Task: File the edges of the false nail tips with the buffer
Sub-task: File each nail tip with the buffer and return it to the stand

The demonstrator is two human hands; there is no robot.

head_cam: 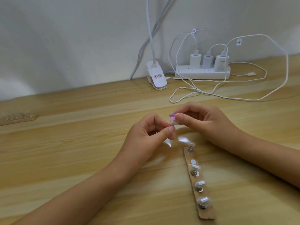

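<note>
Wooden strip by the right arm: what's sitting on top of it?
On the strip: four small metal stands, each carrying a clear nail tip, and one bare silver disc. The tips cover the stand tops, hiding the joint.

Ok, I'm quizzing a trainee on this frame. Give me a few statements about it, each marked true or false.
1. The right hand pinches the buffer. True.
2. The left hand lies flat and holds nothing. False: it pinches a nail tip right under the buffer.
3. A wooden strip carrying more nail tips lies beside the right forearm. True.
4. The power strip has one charger plugged in. False: three chargers stand in it.
</note>
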